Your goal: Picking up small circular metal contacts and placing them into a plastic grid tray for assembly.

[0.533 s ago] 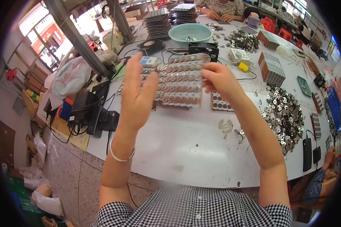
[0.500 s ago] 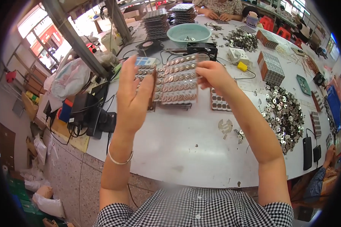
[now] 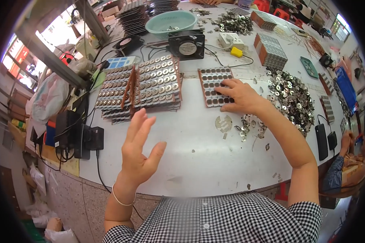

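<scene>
My right hand (image 3: 243,96) reaches over a small tray with rows of dark round pieces (image 3: 209,87). Its fingers are spread across the tray's right part and the thumb lies at the near edge; whether they grip it I cannot tell, but they look apart. My left hand (image 3: 141,152) hovers over the near table, fingers stretched and thumb out, with nothing in it. Beyond it sit two stacks of trays side by side. The right stack (image 3: 158,79) carries rows of shiny round metal pieces; the left stack (image 3: 115,87) carries similar rows and touches it.
A heap of loose metal pieces (image 3: 292,101) spreads right of my right forearm. A flat metal disc with cutouts (image 3: 223,124) lies near the small tray. Behind stand a black fan (image 3: 186,45), a green basket (image 3: 171,23), a power socket block (image 3: 230,39) and stacked boards (image 3: 270,50).
The right hand has let go of the tray of metal pieces, now on the right stack, and moved to the small tray. My left hand has drawn back toward me. The view has shifted.
</scene>
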Tool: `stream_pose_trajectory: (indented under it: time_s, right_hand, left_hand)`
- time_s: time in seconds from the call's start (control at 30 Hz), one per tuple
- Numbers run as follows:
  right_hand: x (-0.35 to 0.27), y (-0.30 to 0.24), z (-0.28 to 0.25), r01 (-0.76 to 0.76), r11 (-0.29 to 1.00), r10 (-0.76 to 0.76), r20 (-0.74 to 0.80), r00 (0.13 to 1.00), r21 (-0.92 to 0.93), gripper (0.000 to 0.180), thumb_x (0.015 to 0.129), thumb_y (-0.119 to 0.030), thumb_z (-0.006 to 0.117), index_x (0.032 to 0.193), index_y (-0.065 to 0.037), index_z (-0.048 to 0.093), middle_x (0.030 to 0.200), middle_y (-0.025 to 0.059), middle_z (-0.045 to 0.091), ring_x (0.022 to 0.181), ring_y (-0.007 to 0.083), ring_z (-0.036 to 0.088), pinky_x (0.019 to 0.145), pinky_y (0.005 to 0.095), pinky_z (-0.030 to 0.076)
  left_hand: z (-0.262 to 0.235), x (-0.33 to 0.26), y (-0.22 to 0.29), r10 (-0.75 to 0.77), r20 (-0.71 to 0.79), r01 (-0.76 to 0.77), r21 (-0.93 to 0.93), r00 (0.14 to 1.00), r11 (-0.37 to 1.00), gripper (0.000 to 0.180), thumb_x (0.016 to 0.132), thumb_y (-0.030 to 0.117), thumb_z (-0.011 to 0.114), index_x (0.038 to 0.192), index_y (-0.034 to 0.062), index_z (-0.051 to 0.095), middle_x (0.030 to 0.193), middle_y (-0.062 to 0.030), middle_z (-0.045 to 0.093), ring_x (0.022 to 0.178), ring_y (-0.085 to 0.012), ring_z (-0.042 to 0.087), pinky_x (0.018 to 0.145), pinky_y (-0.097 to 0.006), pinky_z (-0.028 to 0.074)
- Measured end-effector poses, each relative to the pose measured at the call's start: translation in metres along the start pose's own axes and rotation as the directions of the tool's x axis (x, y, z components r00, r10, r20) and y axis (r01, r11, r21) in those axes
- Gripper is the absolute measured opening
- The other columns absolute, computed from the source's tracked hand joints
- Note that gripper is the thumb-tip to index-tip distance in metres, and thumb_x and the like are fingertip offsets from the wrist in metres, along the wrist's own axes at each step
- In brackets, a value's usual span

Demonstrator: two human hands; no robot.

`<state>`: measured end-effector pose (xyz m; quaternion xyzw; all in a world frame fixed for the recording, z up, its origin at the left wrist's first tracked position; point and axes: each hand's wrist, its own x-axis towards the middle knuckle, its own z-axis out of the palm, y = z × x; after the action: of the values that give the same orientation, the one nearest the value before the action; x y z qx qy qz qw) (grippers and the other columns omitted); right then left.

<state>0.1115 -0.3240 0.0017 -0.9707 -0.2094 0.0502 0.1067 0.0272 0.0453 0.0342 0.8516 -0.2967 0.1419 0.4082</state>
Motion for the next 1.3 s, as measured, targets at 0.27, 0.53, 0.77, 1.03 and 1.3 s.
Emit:
stream_pose_trajectory:
  time_s: [0.27,0.53,0.77,1.03,1.3]
  right_hand:
    - [-0.02,0.002,-0.024,-0.019,0.991,0.072,-0.413,0.908,0.133,0.029,0.103,-0.023,0.061,0.125,-0.007,0.069,0.12,0.0147,0.071,0.113,0.0352,0.065,0.096,0.042,0.053]
    - [-0.141,-0.139,-0.003,0.272,0.959,-0.273,-0.49,0.828,-0.074,0.028,0.083,-0.013,0.074,0.11,-0.004,0.072,0.107,0.0102,0.075,0.093,0.0278,0.073,0.074,0.0374,0.062]
    - [-0.176,-0.164,0.053,0.165,0.974,-0.13,-0.219,0.967,0.152,0.041,0.077,-0.023,0.079,0.112,-0.006,0.067,0.114,0.0079,0.066,0.107,0.0265,0.064,0.075,0.0344,0.058]
    - [-0.188,-0.046,0.037,-0.243,0.917,0.372,-0.46,0.806,0.316,0.014,0.091,-0.004,0.069,0.104,-0.002,0.073,0.091,0.0125,0.07,0.079,0.0252,0.068,0.071,0.0343,0.054]
    - [-0.138,-0.024,0.054,-0.037,0.943,0.209,-0.499,0.841,0.332,0.018,0.091,-0.007,0.071,0.108,-0.005,0.075,0.092,0.01,0.069,0.077,0.0246,0.066,0.07,0.0336,0.053]
  left_hand:
    - [0.023,-0.001,0.022,0.023,0.068,-0.017,-0.09,0.997,0.996,0.056,0.084,0.006,0.074,0.137,-0.0055,0.06,0.153,-0.0256,0.048,0.135,-0.0361,0.055,0.112,-0.044,0.043]
    - [0.038,-0.011,0.021,0.004,0.08,0.005,-0.114,0.997,0.993,0.053,0.092,0.012,0.07,0.141,-0.0038,0.057,0.15,-0.0258,0.051,0.137,-0.0407,0.053,0.113,-0.045,0.042]
    - [0.079,-0.036,0.031,-0.005,0.616,-0.123,0.165,0.788,0.978,0.069,0.089,0.032,0.074,0.146,0.0009,0.052,0.156,-0.0281,0.037,0.148,-0.0494,0.027,0.12,-0.06,0.021]
    - [0.091,-0.037,0.047,0.079,0.635,-0.285,0.23,0.768,0.93,0.078,0.083,0.047,0.077,0.144,0.003,0.055,0.154,-0.0278,0.04,0.144,-0.0522,0.032,0.114,-0.071,0.02]
    - [0.114,-0.029,0.067,0.123,0.614,-0.296,0.189,0.779,0.936,0.081,0.079,0.047,0.08,0.143,0.0043,0.055,0.151,-0.0275,0.043,0.142,-0.0521,0.035,0.112,-0.071,0.024]
